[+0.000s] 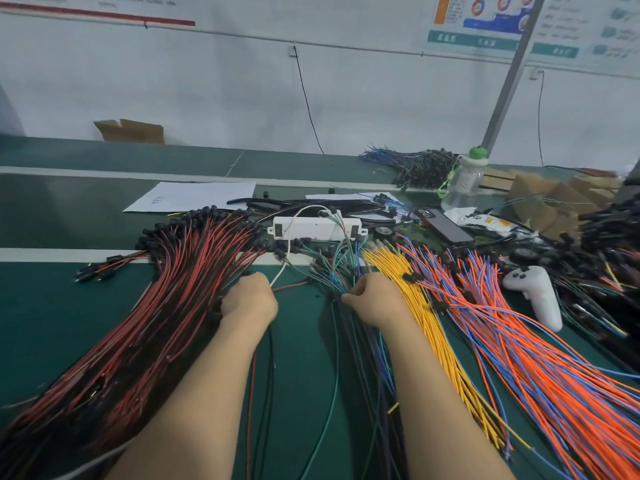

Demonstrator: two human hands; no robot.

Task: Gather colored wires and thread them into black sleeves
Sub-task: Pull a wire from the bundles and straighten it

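A big fan of red-and-black wires (145,323) with black end caps covers the left of the green table (52,313). My left hand (249,299) is curled at its right edge, gripping a red and black wire there. My right hand (374,299) pinches into a mixed bundle of green, blue and dark wires (346,358) at the centre. Yellow wires (433,327) lie just right of that hand, then orange-and-blue wires (526,358). Black sleeves (311,204) lie behind the white box.
A white plastic box (315,228) with a white cable sits behind the hands. A white controller (536,292) lies at the right, a phone (446,225) and a clear bottle (464,181) further back. Paper sheets (194,195) and a cardboard box (131,131) lie beyond.
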